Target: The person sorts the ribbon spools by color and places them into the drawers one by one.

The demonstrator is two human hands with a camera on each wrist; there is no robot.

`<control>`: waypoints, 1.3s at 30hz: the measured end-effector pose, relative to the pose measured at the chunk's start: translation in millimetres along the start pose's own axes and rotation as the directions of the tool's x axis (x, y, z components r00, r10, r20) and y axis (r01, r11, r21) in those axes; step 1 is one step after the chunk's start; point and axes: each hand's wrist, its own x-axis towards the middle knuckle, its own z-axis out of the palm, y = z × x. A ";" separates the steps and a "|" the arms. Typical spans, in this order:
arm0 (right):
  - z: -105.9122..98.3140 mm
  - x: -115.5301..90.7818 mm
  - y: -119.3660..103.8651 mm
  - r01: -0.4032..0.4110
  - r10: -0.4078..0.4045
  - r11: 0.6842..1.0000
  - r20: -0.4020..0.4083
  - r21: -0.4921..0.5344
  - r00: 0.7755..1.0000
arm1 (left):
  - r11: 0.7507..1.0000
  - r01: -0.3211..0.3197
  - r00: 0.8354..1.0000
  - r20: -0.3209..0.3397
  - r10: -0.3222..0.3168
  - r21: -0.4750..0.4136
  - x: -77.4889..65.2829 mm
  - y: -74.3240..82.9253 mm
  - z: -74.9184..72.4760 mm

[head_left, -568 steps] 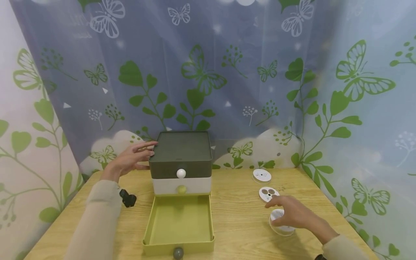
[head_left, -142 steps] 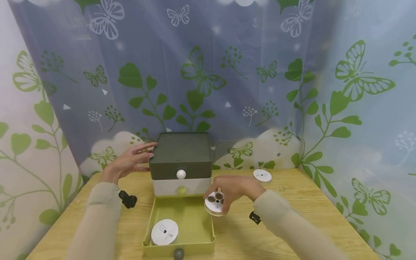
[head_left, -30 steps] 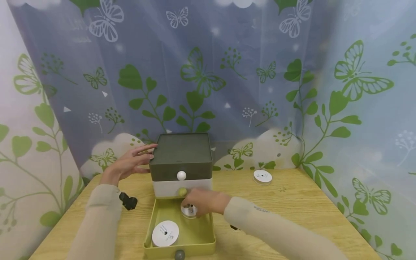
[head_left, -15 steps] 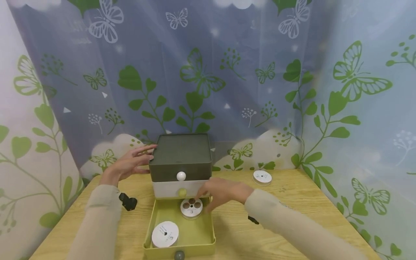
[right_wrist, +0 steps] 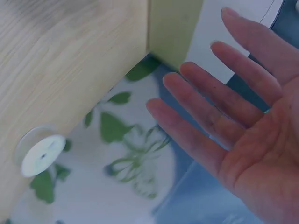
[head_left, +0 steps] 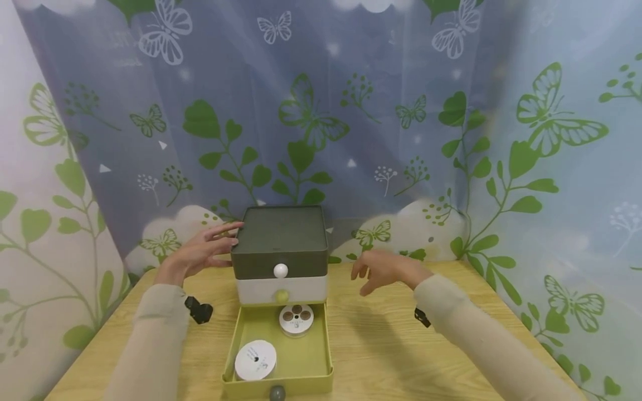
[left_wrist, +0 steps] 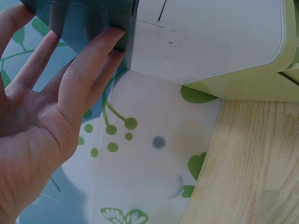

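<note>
The drawer box (head_left: 281, 231) has a dark lid tier, a white tier and a pulled-out olive bottom drawer (head_left: 328, 356). In the drawer lie a white spool (head_left: 256, 360) at the front left and a smaller-looking spool with brown round windows (head_left: 296, 319) at the back. My left hand (head_left: 200, 250) rests its fingertips on the dark tier's left side, fingers fairly straight. In the air right of the box, my right hand (head_left: 383, 270) is empty with spread fingers. The right wrist view shows another white spool (right_wrist: 43, 156) on the table, hidden behind that hand in the head view.
The wooden table (head_left: 381, 356) meets a patterned curtain (head_left: 351, 139) at the back and both sides. A grey ball knob (head_left: 277, 393) sticks out from the drawer front. White and olive knobs mark the upper tiers.
Two spools have gone from the table at right into the drawer. My right hand has let go of the windowed spool and moved up and right. My left hand stays put.
</note>
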 end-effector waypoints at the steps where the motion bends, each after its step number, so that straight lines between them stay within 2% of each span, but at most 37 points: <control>1: -1.4 -0.9 6.8 -0.005 0.005 1.000 -0.012 0.003 1.000 | 1.000 -0.001 1.000 0.000 0.001 -0.002 0.2 0.1 0.1; 10: -4.5 -5.3 59.3 -0.062 0.059 0.998 -0.166 -0.008 0.984 | 1.000 0.003 1.000 -0.005 -0.003 -0.014 5.3 1.4 -0.6; 17: -1.8 -7.0 87.9 -0.120 0.113 0.993 -0.209 -0.020 0.971 | 1.000 0.002 1.000 -0.008 -0.002 -0.011 4.9 1.4 -2.6; 29: 12.1 -2.4 130.5 -0.221 0.224 0.975 -0.190 0.039 0.956 | 1.000 0.014 1.000 -0.011 -0.014 -0.009 3.5 -1.0 -3.1; 35: 22.9 -2.1 137.0 -0.263 0.272 0.962 -0.198 0.072 0.942 | 1.000 0.017 1.000 -0.009 -0.017 -0.013 2.8 -2.5 -1.7; 39: 32.4 -0.6 139.5 -0.311 0.323 0.946 -0.169 0.093 0.931 | 1.000 0.015 1.000 -0.008 -0.015 -0.012 2.8 -2.9 -1.3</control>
